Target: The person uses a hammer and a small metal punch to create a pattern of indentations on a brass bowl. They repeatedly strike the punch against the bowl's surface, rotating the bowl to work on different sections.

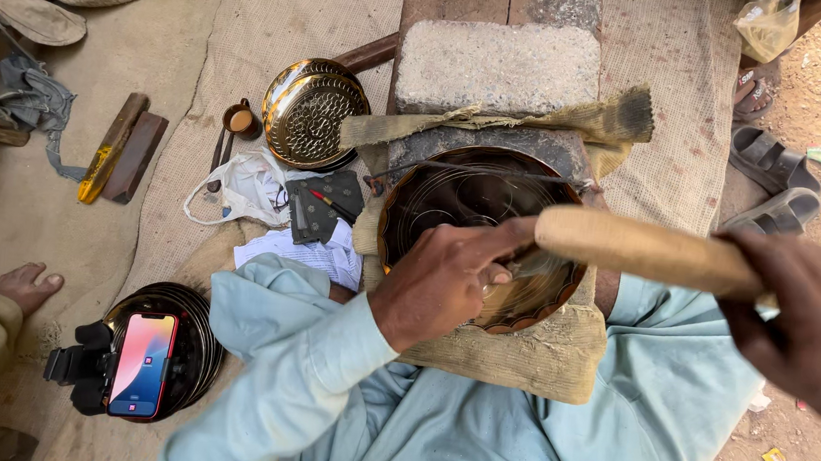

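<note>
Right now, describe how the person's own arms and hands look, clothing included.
The left arm wears a long, loose, pale blue-green sleeve with a plain cuff at the wrist; the left hand is bare, without glove, ring or watch. The right hand is bare too, and no sleeve shows on its forearm at the frame edge.

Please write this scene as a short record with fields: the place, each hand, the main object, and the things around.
place: ground covered with coarse cloth, stone block ahead
left hand: holds a thin tool against the inside of the dark round plate
right hand: grips a wooden mallet above the plate
plate: rests on padding on the lap, concentric lines inside
nearby: brass plate, small cup, stack of dark plates, phone, sandals
</note>
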